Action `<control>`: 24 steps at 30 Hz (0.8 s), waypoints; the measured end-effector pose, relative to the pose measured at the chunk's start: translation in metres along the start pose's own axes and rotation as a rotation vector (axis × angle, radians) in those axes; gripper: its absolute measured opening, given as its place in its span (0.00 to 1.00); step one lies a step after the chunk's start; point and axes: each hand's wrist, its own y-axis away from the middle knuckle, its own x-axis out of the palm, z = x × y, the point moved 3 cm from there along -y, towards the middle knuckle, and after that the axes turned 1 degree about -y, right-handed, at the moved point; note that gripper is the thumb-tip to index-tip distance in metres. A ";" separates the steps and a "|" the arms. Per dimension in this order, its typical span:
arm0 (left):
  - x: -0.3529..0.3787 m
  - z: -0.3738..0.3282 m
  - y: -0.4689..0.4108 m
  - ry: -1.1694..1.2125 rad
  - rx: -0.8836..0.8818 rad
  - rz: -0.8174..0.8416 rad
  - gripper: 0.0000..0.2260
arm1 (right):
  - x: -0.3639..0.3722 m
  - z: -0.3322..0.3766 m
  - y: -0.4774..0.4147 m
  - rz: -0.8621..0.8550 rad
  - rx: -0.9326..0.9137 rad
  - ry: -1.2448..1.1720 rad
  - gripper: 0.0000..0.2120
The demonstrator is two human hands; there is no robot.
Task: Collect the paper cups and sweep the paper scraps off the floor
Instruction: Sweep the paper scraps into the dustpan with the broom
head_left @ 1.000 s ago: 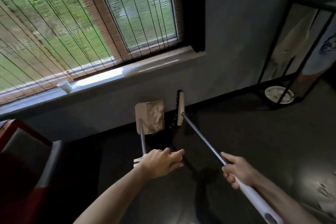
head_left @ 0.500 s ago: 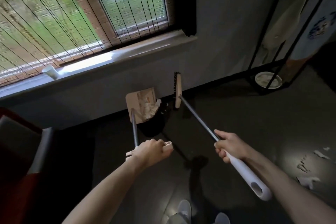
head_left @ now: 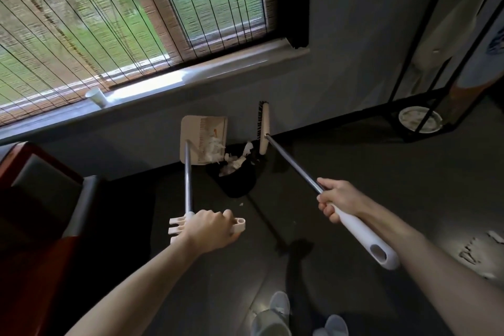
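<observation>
Paper scraps [head_left: 214, 146] have slid off the tilted dustpan [head_left: 196, 131] into the bin [head_left: 240, 185], ahead between the left hand [head_left: 208, 232] and right hand [head_left: 339, 200]. The left hand grips the dustpan's handle, the right hand the broom [head_left: 294, 163]. Tipping steeper, right over the bin's mouth, should avoid spills.

Dark floor [head_left: 354, 185] carries a black bin [head_left: 240, 184] and, well apart, torn paper scraps [head_left: 470, 254]
</observation>
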 end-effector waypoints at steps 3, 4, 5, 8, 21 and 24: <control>0.003 -0.011 0.010 -0.005 0.030 0.049 0.19 | 0.000 0.000 0.000 0.013 -0.003 0.013 0.32; 0.006 -0.016 0.010 -0.003 0.051 0.061 0.19 | 0.001 -0.002 0.000 0.016 -0.005 0.020 0.32; 0.011 -0.022 0.011 0.002 0.077 0.084 0.19 | 0.003 -0.004 0.000 0.016 -0.005 0.024 0.32; 0.034 -0.040 0.012 -0.005 0.229 0.189 0.15 | 0.005 -0.010 -0.002 0.018 0.003 0.017 0.32; 0.016 -0.009 0.014 -0.215 0.290 0.199 0.13 | -0.002 -0.023 -0.002 0.000 0.038 0.032 0.32; 0.011 -0.010 0.026 -0.163 0.296 0.052 0.15 | -0.002 -0.019 -0.005 0.003 0.038 0.016 0.32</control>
